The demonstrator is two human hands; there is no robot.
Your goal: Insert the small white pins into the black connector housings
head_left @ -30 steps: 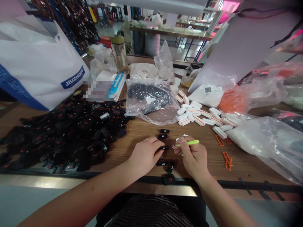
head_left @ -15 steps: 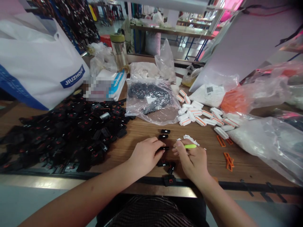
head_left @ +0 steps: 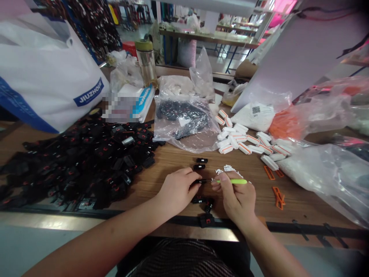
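My left hand (head_left: 180, 188) pinches a small black connector housing (head_left: 202, 181) against the wooden table. In my right hand (head_left: 236, 192) is a thin pick with a yellow-green handle (head_left: 236, 181), its fingers closed around it. The pick's tip points left and reaches the housing; whether it touches is too small to tell. Two more black housings with white dots (head_left: 199, 167) lie just beyond my fingers. Nearer to me are several black pieces (head_left: 206, 220), one with a red part. Tiny white pieces (head_left: 229, 168) are scattered behind my right hand, which partly hides them.
A large heap of black connectors (head_left: 95, 161) spreads over the left. White parts with orange strips (head_left: 245, 142) and orange frames (head_left: 278, 197) lie to the right. Plastic bags (head_left: 325, 173), a bottle (head_left: 147, 63) and a white carrier bag (head_left: 49, 73) stand around the far edge.
My right hand has shifted slightly right, and the pick's handle now lies flatter with its thin shaft visible. My left hand stays in place on the housing.
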